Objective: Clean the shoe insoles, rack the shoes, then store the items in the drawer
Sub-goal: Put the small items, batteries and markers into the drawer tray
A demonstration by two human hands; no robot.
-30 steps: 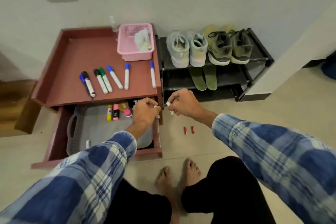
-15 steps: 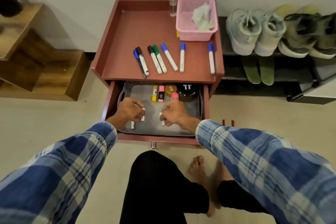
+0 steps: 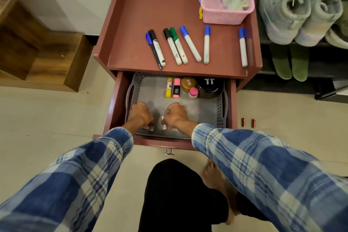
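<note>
Both hands have sunk lower into the open drawer [image 3: 115, 103], left hand [image 3: 140, 117] and right hand [image 3: 176, 116] each curled tight round small white cylinders [image 3: 163, 125], lowering them to the grey tray's [image 3: 154, 88] six o'clock edge, evidently for storage.
</note>
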